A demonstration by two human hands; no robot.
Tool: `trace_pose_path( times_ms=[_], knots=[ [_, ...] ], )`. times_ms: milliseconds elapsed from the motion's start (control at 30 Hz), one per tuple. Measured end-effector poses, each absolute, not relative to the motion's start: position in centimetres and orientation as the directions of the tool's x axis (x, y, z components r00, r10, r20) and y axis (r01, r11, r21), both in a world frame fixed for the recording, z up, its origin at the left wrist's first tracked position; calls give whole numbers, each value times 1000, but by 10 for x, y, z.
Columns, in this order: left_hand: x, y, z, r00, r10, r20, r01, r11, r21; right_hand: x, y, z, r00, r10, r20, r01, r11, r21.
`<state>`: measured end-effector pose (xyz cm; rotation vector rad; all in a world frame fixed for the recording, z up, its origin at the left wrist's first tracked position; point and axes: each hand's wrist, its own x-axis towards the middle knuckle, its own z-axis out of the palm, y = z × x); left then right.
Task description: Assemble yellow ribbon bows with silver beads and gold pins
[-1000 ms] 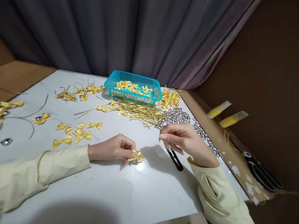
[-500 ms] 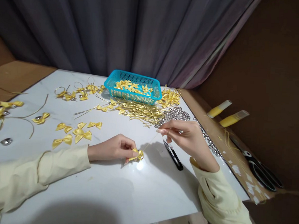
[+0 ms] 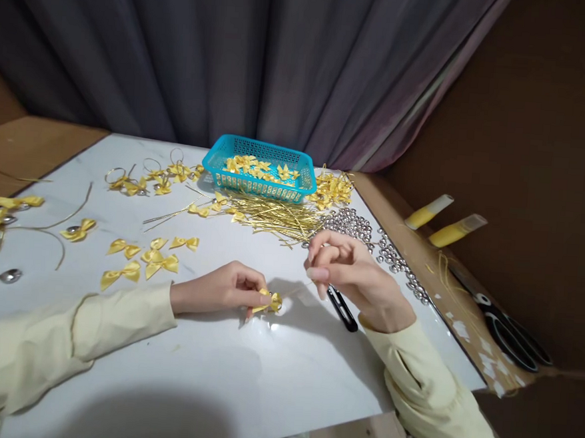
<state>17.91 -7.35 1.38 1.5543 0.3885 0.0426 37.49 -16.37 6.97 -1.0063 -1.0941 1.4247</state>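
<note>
My left hand (image 3: 232,288) is closed on a small yellow ribbon bow (image 3: 274,302), pinching it between thumb and fingers just above the white table. A thin pale thread (image 3: 297,289) runs from the bow up to the right. Its far end goes to my right hand (image 3: 356,270), whose curled fingers and thumb are closed on it; the exact grip is partly hidden. Beneath that hand lies a pair of black thread snips (image 3: 343,311), their blades mostly covered. Several loose yellow bows (image 3: 155,263) lie left of my left hand.
A blue basket (image 3: 259,189) containing bows stands at the back. Before it lie gold cords (image 3: 277,218), with silver beads (image 3: 347,224) to the right. Black scissors (image 3: 509,341) and two yellow-filled tubes (image 3: 456,232) rest along the right edge. Finished-looking bows (image 3: 2,215) lie far left.
My right hand has turned and dropped slightly, its fingers more curled, and now covers the snips' blades. The thread slants less steeply. My left hand stays on the bow.
</note>
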Motion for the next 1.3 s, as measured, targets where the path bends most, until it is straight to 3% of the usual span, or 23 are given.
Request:
trace_pose_path(
  times_ms=[167, 367, 533, 800, 967, 1300],
  knots=[
    [180, -74, 15, 933, 280, -224, 228, 18, 973, 362, -163, 61, -297, 954, -44, -351, -152, -924],
    [181, -74, 15, 930, 279, -238, 239, 31, 971, 359, -169, 73, -241, 952, -190, -81, -215, -973],
    [181, -74, 17, 921, 283, -267, 257, 71, 964, 371, -171, 78, -164, 969, -187, 35, -184, -982],
    [181, -72, 18, 917, 305, -256, 254, 47, 966, 402, -176, 85, -355, 927, -120, -179, -193, -965],
    [180, -72, 17, 915, 305, -263, 261, 48, 964, 405, -181, 86, -484, 870, -98, -224, -232, -947],
    [181, -73, 19, 920, 319, -229, 228, 40, 973, 401, -180, 87, -251, 968, -28, 1, -28, -1000]
  ],
)
